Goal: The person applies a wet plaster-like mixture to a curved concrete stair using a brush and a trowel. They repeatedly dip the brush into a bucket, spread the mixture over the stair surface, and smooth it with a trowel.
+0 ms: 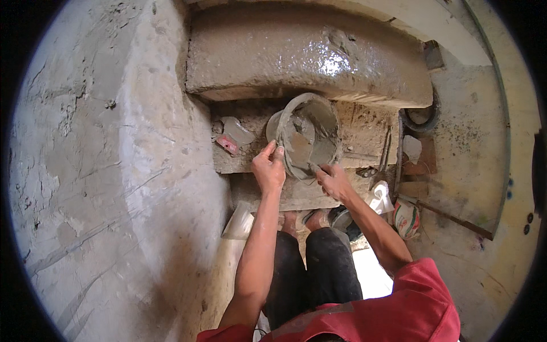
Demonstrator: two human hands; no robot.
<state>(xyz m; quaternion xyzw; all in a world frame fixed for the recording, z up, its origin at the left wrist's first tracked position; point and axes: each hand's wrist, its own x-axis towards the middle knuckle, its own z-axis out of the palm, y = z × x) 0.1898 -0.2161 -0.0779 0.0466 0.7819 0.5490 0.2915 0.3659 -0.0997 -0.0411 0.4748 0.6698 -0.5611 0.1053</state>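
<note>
My left hand (269,168) grips the near-left rim of a mortar-coated bucket (329,137), tilted with its mouth facing right and up, wet grey mix inside. My right hand (333,182) is closed at the bucket's lower right on what looks like a trowel handle; the blade is hard to make out. Left of the bucket, a grey-bladed tool with a pinkish-red part (227,142) lies on a rough concrete step (364,137).
A wet plastered step (268,51) spans above. A rough wall (85,171) rises at left. At right are a dark round container (430,119), a metal edge (458,219), a printed sack (406,219) and a pale board (484,268). My feet (289,222) stand lower down.
</note>
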